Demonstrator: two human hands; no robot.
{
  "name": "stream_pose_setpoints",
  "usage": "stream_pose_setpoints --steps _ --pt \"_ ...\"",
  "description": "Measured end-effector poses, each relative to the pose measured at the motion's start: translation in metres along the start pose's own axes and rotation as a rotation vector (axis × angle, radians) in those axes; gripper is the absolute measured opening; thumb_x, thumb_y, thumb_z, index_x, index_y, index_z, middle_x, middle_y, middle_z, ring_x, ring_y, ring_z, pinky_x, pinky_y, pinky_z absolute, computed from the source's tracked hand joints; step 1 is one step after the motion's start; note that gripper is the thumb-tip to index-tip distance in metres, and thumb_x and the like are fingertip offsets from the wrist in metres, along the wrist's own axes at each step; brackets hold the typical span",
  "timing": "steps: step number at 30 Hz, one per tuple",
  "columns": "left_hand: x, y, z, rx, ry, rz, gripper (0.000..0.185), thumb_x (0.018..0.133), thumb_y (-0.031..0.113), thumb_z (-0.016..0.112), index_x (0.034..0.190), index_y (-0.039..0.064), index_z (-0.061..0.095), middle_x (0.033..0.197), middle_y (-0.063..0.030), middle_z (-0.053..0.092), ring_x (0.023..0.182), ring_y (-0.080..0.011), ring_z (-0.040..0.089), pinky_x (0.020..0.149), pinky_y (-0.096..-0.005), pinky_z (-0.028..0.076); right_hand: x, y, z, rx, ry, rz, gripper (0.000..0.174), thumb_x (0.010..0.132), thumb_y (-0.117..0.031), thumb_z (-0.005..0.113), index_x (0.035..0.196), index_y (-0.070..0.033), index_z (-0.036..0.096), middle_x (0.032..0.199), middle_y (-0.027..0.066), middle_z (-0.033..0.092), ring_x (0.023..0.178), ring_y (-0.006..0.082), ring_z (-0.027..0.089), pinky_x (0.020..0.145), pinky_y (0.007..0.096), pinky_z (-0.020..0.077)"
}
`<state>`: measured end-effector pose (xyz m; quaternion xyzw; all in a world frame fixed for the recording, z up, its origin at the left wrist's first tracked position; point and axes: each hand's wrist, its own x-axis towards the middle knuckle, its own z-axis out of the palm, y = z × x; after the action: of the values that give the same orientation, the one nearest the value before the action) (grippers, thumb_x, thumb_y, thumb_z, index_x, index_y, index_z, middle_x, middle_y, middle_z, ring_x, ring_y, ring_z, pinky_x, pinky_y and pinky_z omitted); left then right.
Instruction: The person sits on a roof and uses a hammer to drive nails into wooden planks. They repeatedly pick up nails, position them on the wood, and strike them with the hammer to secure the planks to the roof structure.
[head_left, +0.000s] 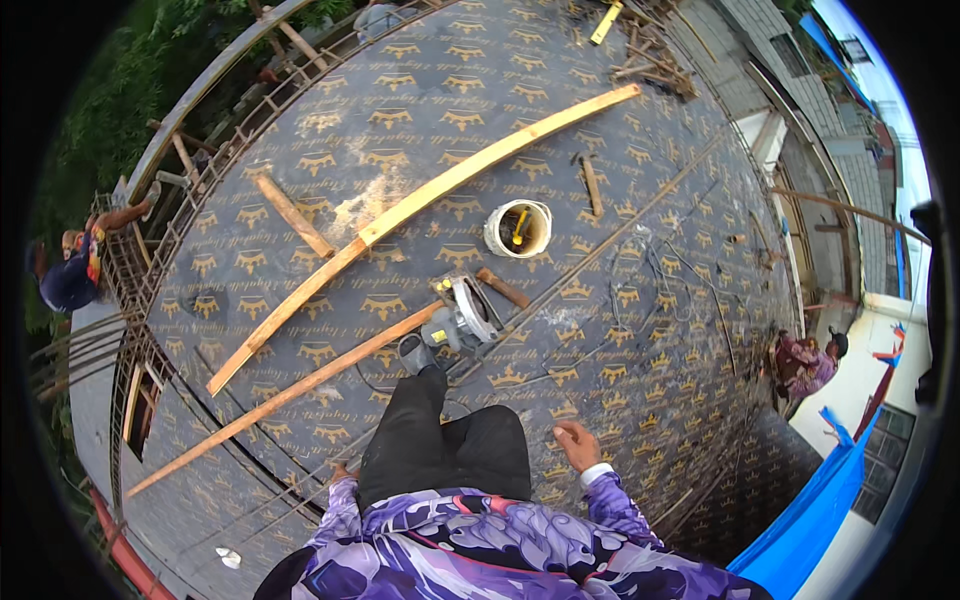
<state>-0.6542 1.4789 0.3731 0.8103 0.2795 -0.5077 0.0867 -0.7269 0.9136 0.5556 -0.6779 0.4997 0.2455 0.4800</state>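
My right hand (579, 445) hangs beside my right thigh above the deck, fingers loosely bent and nothing in them. On the other side, my left hand (345, 472) is mostly hidden by my thigh; thin rods (281, 495) pass near it, and I cannot tell if it touches them. Just beyond my shoe (415, 353) is a circular saw (454, 321). One end of a narrow timber strip (300, 401) reaches the saw. Farther out lies a long pale plank (442, 184). A white bucket (491, 232) holds a yellow-handled tool (519, 225).
The deck is dark printed plywood (420, 82). A hammer (591, 184), wood offcuts (294, 216) (502, 288), a yellow level (606, 22) and scrap wood (652, 64) lie about. Rebar cages (225, 154) line the left edge. One person (71, 274) is at left, another (806, 364) at right.
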Motion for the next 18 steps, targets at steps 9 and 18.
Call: stream_pose_setpoints --steps 9,18 --pt "-0.017 0.333 0.023 -0.552 0.132 0.644 0.045 0.088 0.021 0.071 0.13 0.01 0.061 0.085 -0.009 0.069 0.065 -0.0154 0.064 0.059 -0.033 0.053 0.066 -0.006 -0.116 -0.235 0.257 0.073 0.067 0.092 -0.053 0.061 0.141 -0.009 0.051 0.127 0.024 0.062 0.118 0.0379 0.061 0.1 0.0441 0.0473" --pt "-0.089 0.343 0.068 -0.274 0.346 0.035 0.044 0.088 0.034 0.069 0.127 0.014 0.064 0.104 -0.0145 0.073 0.097 -0.0287 0.071 0.087 -0.0394 0.055 0.661 0.095 -0.235 -0.368 0.251 -0.278 0.041 0.088 -0.027 0.069 0.118 0.0 0.064 0.109 0.0204 0.07 0.103 0.0349 0.067 0.092 0.0427 0.0508"
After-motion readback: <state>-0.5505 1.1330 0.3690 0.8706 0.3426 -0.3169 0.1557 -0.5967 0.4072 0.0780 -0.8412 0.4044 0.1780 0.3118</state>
